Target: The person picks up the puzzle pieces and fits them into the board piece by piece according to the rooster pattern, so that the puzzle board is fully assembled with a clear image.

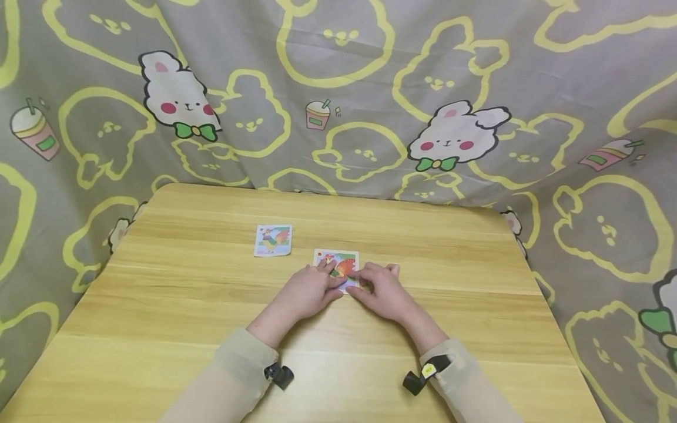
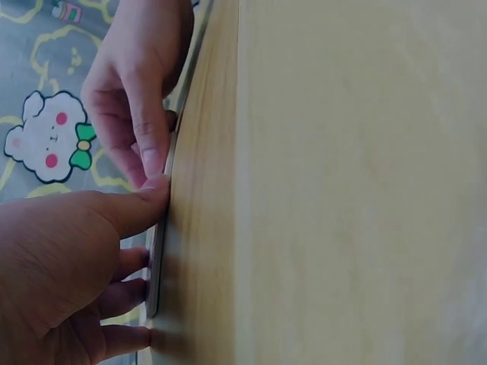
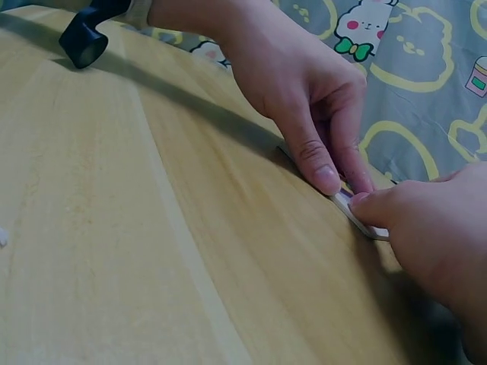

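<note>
A thin square board [image 1: 344, 257] with a bright rooster picture lies flat on the table. My left hand [image 1: 309, 289] rests on its left part, fingers spread across the picture, with the thumb at the near edge. At the near right corner my right hand [image 1: 385, 289] holds the board, thumb on the near edge and fingers bent. The two thumbs almost meet in the right wrist view. Edge-on in the left wrist view, the board [image 2: 156, 266] shows as a narrow strip under the fingers. Both hands cover much of the picture's lower half.
A paper picture [image 1: 273, 239] of a similar rooster lies farther back and to the left, one corner lifted slightly. The wooden table [image 1: 174, 282] reaches a patterned curtain [image 1: 365, 88] behind and at both sides. Each wrist wears a small black camera strap [image 1: 279, 375].
</note>
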Demonstrator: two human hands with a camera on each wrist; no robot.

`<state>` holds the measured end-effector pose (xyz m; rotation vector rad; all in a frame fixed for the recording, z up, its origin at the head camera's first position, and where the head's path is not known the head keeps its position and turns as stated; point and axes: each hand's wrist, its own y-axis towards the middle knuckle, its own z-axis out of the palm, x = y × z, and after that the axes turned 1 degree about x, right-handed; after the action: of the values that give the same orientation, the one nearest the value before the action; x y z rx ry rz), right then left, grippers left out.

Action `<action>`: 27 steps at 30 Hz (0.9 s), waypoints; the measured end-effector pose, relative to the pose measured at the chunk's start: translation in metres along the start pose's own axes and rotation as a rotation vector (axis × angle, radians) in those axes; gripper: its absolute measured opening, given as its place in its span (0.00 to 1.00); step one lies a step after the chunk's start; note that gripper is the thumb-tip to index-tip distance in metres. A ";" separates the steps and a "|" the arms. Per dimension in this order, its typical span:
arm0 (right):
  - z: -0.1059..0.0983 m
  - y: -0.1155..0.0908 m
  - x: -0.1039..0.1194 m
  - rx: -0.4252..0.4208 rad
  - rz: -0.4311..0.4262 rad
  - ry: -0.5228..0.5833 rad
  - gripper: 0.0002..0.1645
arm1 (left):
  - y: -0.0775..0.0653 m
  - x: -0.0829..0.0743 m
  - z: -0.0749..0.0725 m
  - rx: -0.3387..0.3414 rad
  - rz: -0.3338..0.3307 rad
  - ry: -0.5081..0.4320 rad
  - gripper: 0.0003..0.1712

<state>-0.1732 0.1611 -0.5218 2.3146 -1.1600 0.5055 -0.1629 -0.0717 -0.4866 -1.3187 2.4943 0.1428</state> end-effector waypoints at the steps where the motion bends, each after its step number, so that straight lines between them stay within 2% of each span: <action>1: -0.001 0.001 0.000 0.003 0.011 0.001 0.21 | 0.001 0.000 0.000 0.002 -0.001 -0.001 0.23; 6: -0.005 0.004 0.001 0.036 0.084 0.025 0.20 | 0.003 0.001 0.000 0.012 -0.009 -0.003 0.24; 11: -0.007 0.006 0.001 0.088 0.117 0.052 0.19 | 0.003 0.002 0.000 0.019 -0.012 0.010 0.24; 27: -0.004 0.004 -0.003 0.076 0.107 0.057 0.19 | 0.003 0.001 0.000 0.028 -0.027 0.043 0.24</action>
<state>-0.1786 0.1635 -0.5194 2.2943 -1.2617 0.6608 -0.1664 -0.0707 -0.4877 -1.3572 2.5040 0.0735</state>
